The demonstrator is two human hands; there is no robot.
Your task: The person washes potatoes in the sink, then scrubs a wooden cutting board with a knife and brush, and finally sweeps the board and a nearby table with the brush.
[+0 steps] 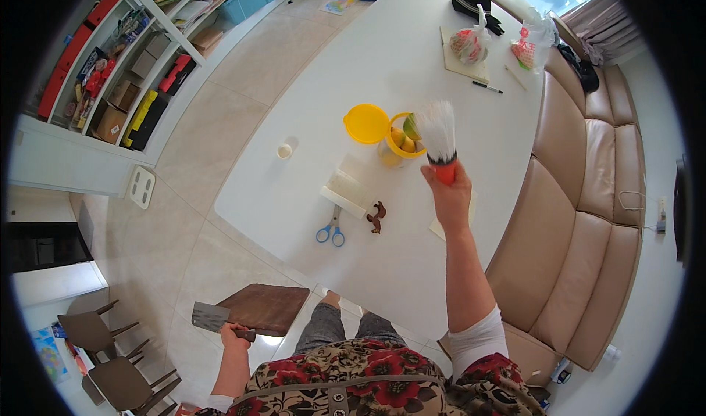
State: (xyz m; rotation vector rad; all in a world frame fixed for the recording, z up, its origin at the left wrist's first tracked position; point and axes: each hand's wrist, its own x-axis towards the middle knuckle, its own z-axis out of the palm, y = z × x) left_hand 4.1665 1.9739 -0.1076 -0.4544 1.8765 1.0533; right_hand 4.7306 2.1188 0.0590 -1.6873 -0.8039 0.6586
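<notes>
My right hand point(453, 193) grips the red handle of a brush with white bristles point(437, 129), raised over the white table. Low at the left, my left hand point(236, 336) holds a cleaver point(210, 317) and a dark wooden cutting board point(267, 308) together, beside the table's near edge. Behind the brush stands a yellow-rimmed container point(392, 154) with fruit in it, its yellow lid point(367, 124) at its left. Blue-handled scissors point(331, 234) lie partly under a whitish block-like object point(348, 191); a small brown figure-like object point(376, 217) is close by.
A small white cup point(284, 151) stands on the table point(309, 250). Towards the far end are plastic bags point(470, 45), a notebook point(466, 71), a pen point(487, 87) and a black cap point(469, 1). A tan leather sofa point(551, 223) runs along the right; chairs point(121, 383) stand lower left.
</notes>
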